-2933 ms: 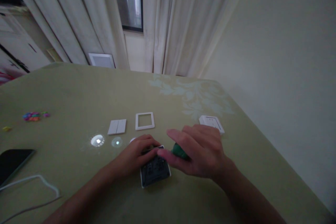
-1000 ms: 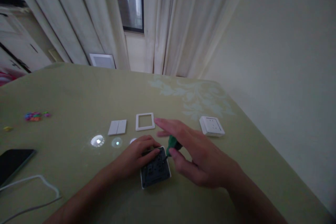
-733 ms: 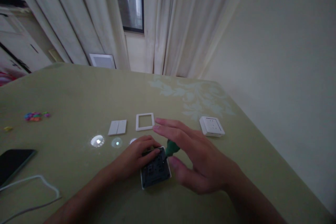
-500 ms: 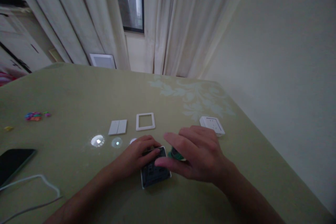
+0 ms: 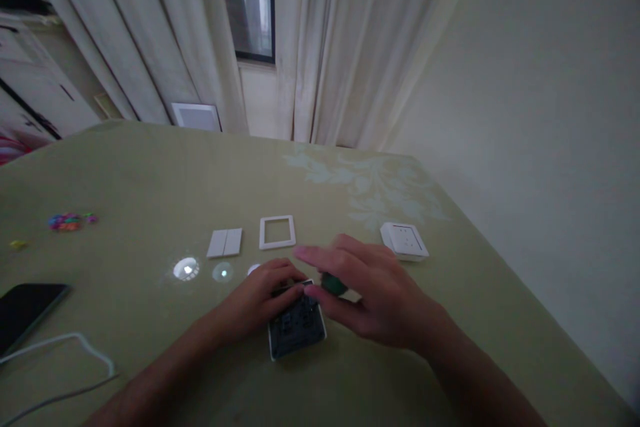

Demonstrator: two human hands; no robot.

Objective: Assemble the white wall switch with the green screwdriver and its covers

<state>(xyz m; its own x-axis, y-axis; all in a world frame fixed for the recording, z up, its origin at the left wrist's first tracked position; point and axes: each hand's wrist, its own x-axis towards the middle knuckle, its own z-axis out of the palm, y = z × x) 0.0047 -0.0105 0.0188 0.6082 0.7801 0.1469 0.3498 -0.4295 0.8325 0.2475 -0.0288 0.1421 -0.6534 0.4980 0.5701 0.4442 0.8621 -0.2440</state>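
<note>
My left hand (image 5: 273, 290) is closed on the far left edge of a dark wall switch module (image 5: 295, 330), its thumb lying across the top. The module has a white rim and lies on the table. My right hand (image 5: 375, 287) is just to the right of it, thumb and fingers curled about a green-handled screwdriver (image 5: 333, 284). Most of the screwdriver is hidden by the fingers, and its tip cannot be made out. Beyond my hands lie a white square frame (image 5: 291, 232) and a white two-part switch cover (image 5: 225, 243).
A white socket box (image 5: 405, 241) sits beyond my right hand. On the left are a dark phone (image 5: 30, 310), a white cable (image 5: 80, 340) and small colourful pieces (image 5: 67, 221). The table (image 5: 200, 180) ends at the wall on the right and curtains (image 5: 350, 47) behind.
My right hand has turned slightly and shifted left, its thumb and index finger changing position around the green handle. My left hand and the switch module have stayed in place.
</note>
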